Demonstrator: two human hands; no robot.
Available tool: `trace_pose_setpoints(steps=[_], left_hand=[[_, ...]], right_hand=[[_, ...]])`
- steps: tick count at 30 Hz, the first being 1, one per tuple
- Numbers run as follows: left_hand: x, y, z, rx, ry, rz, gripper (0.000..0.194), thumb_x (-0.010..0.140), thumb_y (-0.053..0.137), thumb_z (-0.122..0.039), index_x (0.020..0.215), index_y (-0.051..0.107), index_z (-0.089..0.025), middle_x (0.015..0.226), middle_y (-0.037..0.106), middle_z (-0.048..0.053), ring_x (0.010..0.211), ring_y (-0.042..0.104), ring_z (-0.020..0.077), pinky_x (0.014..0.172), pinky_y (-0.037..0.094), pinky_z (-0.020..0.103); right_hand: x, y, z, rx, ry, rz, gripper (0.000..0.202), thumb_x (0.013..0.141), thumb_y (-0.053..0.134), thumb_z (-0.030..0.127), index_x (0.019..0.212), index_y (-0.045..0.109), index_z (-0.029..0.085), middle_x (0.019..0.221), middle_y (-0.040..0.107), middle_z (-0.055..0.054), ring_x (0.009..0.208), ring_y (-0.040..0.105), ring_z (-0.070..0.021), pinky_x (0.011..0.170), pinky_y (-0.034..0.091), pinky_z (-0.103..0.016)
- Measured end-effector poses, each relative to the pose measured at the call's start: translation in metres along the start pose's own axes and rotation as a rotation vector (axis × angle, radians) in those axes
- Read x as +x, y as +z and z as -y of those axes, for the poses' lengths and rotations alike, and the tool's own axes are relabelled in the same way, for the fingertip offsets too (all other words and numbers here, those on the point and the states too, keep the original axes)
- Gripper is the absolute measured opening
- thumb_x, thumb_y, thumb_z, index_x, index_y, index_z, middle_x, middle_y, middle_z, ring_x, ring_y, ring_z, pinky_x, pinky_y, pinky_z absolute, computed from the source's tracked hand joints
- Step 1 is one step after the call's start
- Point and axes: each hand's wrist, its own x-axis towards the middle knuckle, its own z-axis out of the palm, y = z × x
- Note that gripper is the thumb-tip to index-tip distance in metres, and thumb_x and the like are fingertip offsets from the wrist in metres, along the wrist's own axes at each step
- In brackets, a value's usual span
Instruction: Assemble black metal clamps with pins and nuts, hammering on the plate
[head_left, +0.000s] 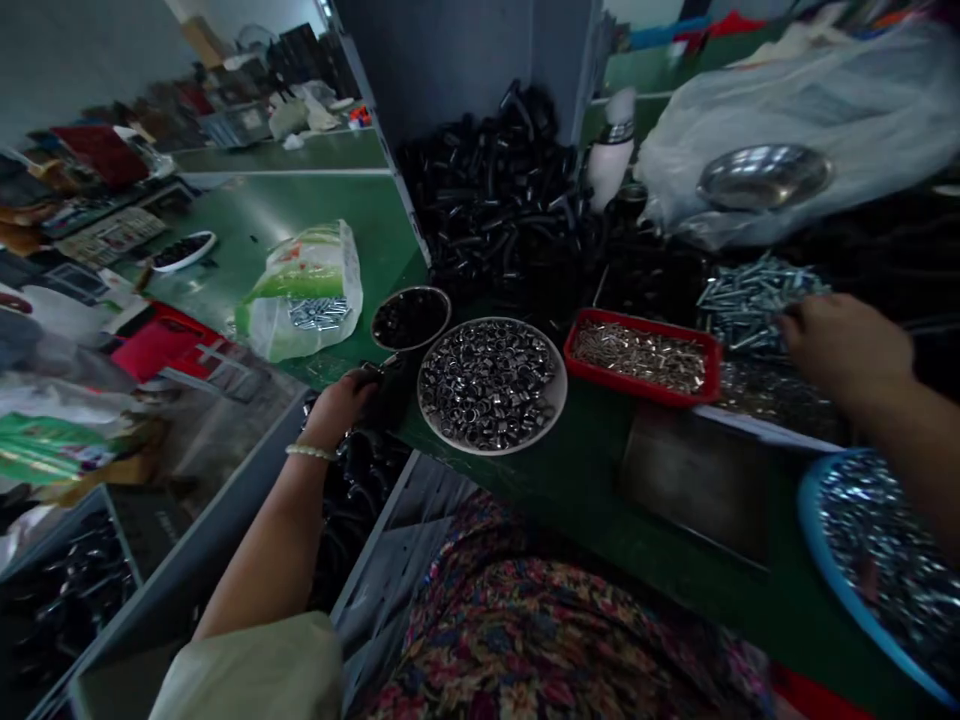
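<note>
My left hand (340, 408), with a beaded bracelet at the wrist, is over the table's front left edge. Its fingers are closed around a dark part with a metallic bit (386, 365), whose kind is unclear in the blur. At the right, my right hand (844, 345) touches the edge of a heap of long silver screws (761, 295). Its fingers are bent together, and whatever lies between the tips is hidden. Between my hands stand a white round tray (559, 395) of small metal rings and a red tray (637, 375) of small metal pins.
A dark-filled bowl (411, 318) sits behind the ring tray. Black curved parts (487, 190) fill a grey bin at the back. At right are a blue basin (817, 530) of shiny pieces and a steel bowl (765, 178) on plastic. A bag (300, 285) holds more screws.
</note>
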Motion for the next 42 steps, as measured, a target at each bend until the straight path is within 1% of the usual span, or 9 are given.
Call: trace_pose_setpoints(steps=[7,10,13,18,22,29,33,39,42], left_hand=[[-0.002,-0.004,0.005,0.139,0.058,0.061,0.041,0.086,0.047,-0.042,0.117,0.059,-0.019,0.107,0.071,0.01,0.102,0.065,0.0315,0.084,0.049,0.041],[-0.012,-0.02,-0.035,0.258,0.115,-0.238,0.053,0.081,0.053,-0.052,0.124,0.052,-0.021,0.115,0.067,0.013,0.118,0.052,0.0413,0.092,0.043,0.055],[-0.005,-0.017,-0.132,0.102,0.406,-0.501,0.046,0.087,0.05,-0.046,0.124,0.054,-0.02,0.123,0.061,0.013,0.122,0.049,0.0359,0.103,0.036,0.052],[0.049,0.059,-0.343,-0.259,0.845,0.082,0.025,0.088,0.051,-0.021,0.108,0.063,-0.014,0.11,0.065,0.01,0.103,0.059,0.0216,0.098,0.04,0.033],[0.076,0.119,-0.431,-0.252,0.781,0.153,0.03,0.08,0.056,-0.005,0.108,0.063,-0.011,0.119,0.057,0.017,0.104,0.058,0.024,0.095,0.04,0.037],[0.083,0.134,-0.437,-0.368,0.718,0.179,0.035,0.075,0.059,-0.002,0.109,0.06,-0.008,0.12,0.055,0.02,0.113,0.054,0.0271,0.102,0.035,0.041],[0.042,0.124,-0.423,-0.593,0.684,0.223,0.033,0.081,0.056,-0.009,0.114,0.055,-0.012,0.111,0.062,0.013,0.105,0.059,0.0193,0.097,0.042,0.035],[-0.085,0.121,-0.357,-1.485,0.237,1.097,0.022,0.073,0.071,-0.022,0.092,0.062,-0.016,0.086,0.066,0.001,0.071,0.063,0.009,0.073,0.053,0.024],[-0.121,0.122,-0.332,-1.622,0.091,1.184,0.027,0.069,0.076,-0.025,0.092,0.066,-0.016,0.08,0.066,0.0,0.067,0.063,0.008,0.069,0.053,0.021]], right_hand=[[-0.068,-0.032,-0.011,0.224,-0.013,-0.058,0.022,0.09,0.055,0.029,0.099,0.065,0.012,0.097,0.068,-0.016,0.087,0.062,-0.021,0.071,0.038,-0.032],[-0.11,-0.044,-0.011,0.477,0.051,-0.051,0.017,0.085,0.061,0.025,0.099,0.063,0.016,0.094,0.069,-0.013,0.086,0.063,-0.0209,0.074,0.043,-0.03],[-0.149,-0.053,0.006,0.697,0.138,-0.048,0.013,0.081,0.063,0.026,0.092,0.061,0.019,0.084,0.067,-0.007,0.076,0.062,-0.0201,0.067,0.045,-0.03],[-0.201,-0.063,0.053,0.886,0.045,-0.062,0.009,0.083,0.057,0.026,0.088,0.063,0.022,0.083,0.065,-0.003,0.075,0.061,-0.019,0.067,0.047,-0.031],[-0.236,-0.065,0.062,0.914,0.056,-0.087,0.013,0.086,0.056,0.024,0.096,0.064,0.026,0.093,0.066,-0.004,0.086,0.063,-0.0202,0.072,0.049,-0.032],[-0.247,-0.056,0.035,0.898,0.207,-0.159,0.017,0.086,0.058,0.03,0.099,0.067,0.027,0.098,0.068,-0.004,0.091,0.064,-0.0225,0.084,0.048,-0.04],[-0.224,-0.063,0.041,0.927,0.189,-0.247,0.018,0.086,0.057,0.031,0.101,0.066,0.025,0.094,0.068,-0.005,0.085,0.064,-0.0213,0.076,0.05,-0.035],[-0.209,-0.068,0.063,0.873,0.063,-0.336,0.011,0.084,0.058,0.029,0.092,0.064,0.024,0.083,0.067,-0.005,0.075,0.063,-0.0198,0.072,0.051,-0.034],[-0.216,-0.06,0.069,0.826,0.01,-0.283,0.013,0.085,0.057,0.031,0.093,0.063,0.024,0.08,0.067,-0.005,0.071,0.062,-0.0195,0.069,0.051,-0.034]])
